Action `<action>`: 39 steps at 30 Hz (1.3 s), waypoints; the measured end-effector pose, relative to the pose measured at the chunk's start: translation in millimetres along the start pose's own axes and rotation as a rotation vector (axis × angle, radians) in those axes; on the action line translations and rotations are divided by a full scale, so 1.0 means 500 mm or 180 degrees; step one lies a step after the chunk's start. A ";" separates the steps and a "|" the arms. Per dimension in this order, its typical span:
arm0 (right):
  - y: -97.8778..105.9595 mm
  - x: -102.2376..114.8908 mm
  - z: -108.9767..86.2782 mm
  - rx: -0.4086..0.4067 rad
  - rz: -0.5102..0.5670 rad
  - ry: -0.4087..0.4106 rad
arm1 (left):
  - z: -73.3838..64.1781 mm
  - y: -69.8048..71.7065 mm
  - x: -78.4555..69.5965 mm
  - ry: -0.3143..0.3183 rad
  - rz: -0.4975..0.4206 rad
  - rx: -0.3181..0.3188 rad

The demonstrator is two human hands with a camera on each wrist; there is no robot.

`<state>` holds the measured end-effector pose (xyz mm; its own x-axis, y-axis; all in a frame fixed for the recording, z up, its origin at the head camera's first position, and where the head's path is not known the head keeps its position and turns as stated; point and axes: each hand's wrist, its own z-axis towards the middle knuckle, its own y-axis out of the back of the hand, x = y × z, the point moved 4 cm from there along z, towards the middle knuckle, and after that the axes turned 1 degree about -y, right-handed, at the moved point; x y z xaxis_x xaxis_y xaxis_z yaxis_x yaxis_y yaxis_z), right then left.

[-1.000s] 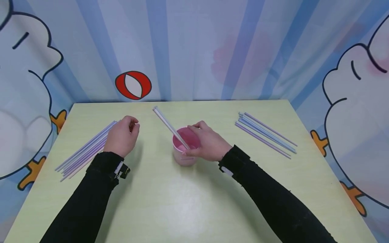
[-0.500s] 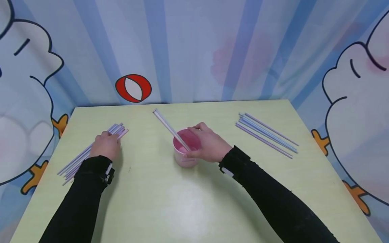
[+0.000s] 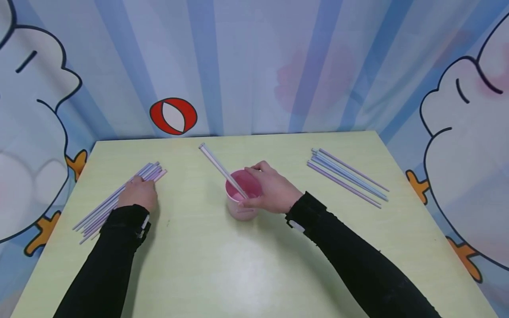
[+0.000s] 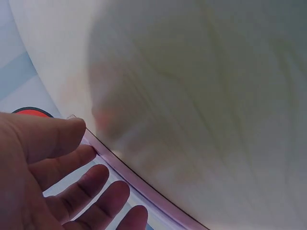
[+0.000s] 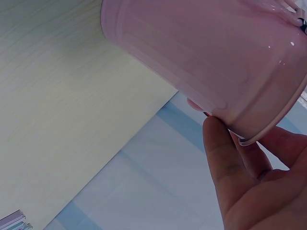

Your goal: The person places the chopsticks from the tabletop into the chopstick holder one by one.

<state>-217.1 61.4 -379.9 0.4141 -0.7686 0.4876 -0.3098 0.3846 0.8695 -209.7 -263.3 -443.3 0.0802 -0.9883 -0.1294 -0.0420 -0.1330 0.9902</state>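
Head view: right grip (image 3: 274,190) grasps a glossy pink cylindrical cup (image 3: 240,213) at its rim, presumably steadying it against leaning pale slim straws (image 3: 218,165); left grip (image 3: 139,194), fingers loosely parted, grasping nothing visibly, lies over thin lilac straws (image 3: 101,212).

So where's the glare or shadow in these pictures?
Head view: pale glare on the table, soft shadow beside the left sleeve; left wrist view: a broad shadow over the table; right wrist view: small bright glints on the pink cup.
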 end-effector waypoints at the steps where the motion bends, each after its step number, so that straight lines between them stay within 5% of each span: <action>1: 0.000 0.000 0.000 -0.0001 -0.0003 0.0002 | 0.000 0.000 -0.001 -0.0007 0.0012 -0.0012; 30: -0.001 -0.002 0.001 0.0037 0.0002 -0.0047 | 0.006 -0.015 -0.022 -0.0213 -0.0219 -0.0140; 34: -0.002 -0.002 0.001 0.0049 0.0012 -0.0055 | 0.001 0.007 -0.037 -0.0240 -0.0292 -0.0138; 39: -0.002 -0.002 0.002 0.0040 0.0011 -0.0030 | -0.011 0.081 -0.066 -0.0303 -0.0549 -0.0357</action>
<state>-217.8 61.3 -381.5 0.4049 -0.7722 0.4896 -0.3219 0.3809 0.8668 -208.7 -235.9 -398.5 -0.0180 -0.9549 -0.2965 0.0756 -0.2970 0.9519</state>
